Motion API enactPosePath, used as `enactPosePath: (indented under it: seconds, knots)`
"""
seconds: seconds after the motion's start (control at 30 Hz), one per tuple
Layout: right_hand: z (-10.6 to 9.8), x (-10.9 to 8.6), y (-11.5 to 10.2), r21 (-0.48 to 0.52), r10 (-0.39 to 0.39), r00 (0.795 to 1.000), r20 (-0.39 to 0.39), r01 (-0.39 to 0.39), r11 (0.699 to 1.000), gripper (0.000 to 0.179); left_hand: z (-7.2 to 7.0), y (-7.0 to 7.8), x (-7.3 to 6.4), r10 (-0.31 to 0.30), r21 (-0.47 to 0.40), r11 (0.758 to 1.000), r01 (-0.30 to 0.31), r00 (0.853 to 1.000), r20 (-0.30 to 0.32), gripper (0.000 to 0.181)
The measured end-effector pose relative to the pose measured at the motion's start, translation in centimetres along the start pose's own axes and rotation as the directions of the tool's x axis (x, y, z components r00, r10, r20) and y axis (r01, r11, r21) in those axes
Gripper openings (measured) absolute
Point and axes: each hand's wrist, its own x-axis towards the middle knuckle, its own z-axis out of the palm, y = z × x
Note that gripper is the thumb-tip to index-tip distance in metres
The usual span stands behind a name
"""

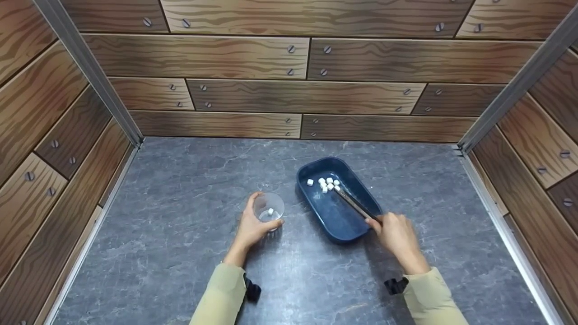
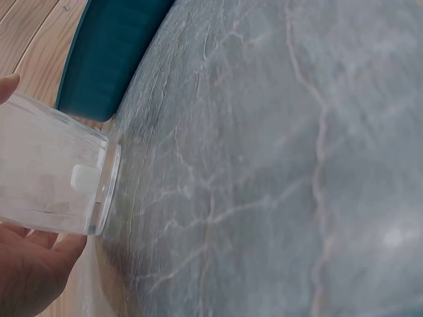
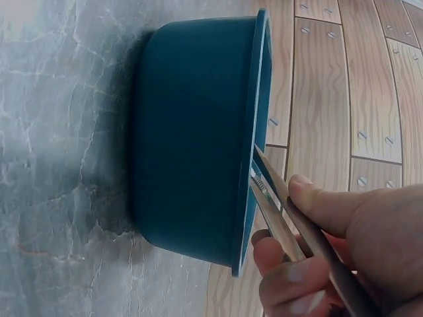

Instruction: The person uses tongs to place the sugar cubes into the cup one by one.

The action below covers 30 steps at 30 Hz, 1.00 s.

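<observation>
My left hand (image 1: pixel 254 228) holds a clear plastic cup (image 1: pixel 275 201) between thumb and fingers. One small white cube (image 1: pixel 270 211) lies in the cup, and it also shows through the wall in the left wrist view. Right of the cup is a dark blue oblong tray (image 1: pixel 334 224), with several white cubes (image 1: pixel 330 186) clustered toward its far end. My right hand (image 1: pixel 398 234) pinches a pair of metal tweezers (image 1: pixel 354 204) that reaches over the tray's rim to the cluster. In the right wrist view the tweezers' arms stand apart; their tips are hidden behind the tray wall.
The grey marbled tabletop (image 1: pixel 180 194) carries the cup and tray. Wood-patterned panels (image 1: pixel 248 95) rise at the back and both sides, with metal frame posts (image 1: pixel 97 76) at the corners. Each sleeve has a black wrist camera (image 1: pixel 253 290) near its cuff.
</observation>
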Motion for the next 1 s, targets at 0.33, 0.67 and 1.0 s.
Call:
enactPosePath:
  seconds: [0.33, 0.67, 1.0]
  knots:
    - [-0.8, -0.4, -2.0, 0.064, 0.015, 0.999, 0.036, -0.017, 0.998, 0.033, 0.0, -0.2, 0.1, 0.005, 0.022, 1.000, -0.005, 1.000, -0.011, 0.097]
    - [-1.2, -1.0, -5.1, 0.109, -0.122, 0.992, -0.032, 0.125, 0.986, 0.024, 0.0, 0.0, 0.0, -0.003, 0.017, 1.000, 0.003, 1.000, 0.004, 0.099]
    - [-0.9, -1.6, -7.7, 0.107, -0.280, 0.957, -0.076, 0.287, 0.952, 0.032, -0.1, 0.0, 0.0, 0.001, -0.006, 1.000, -0.001, 1.000, 0.000, 0.099]
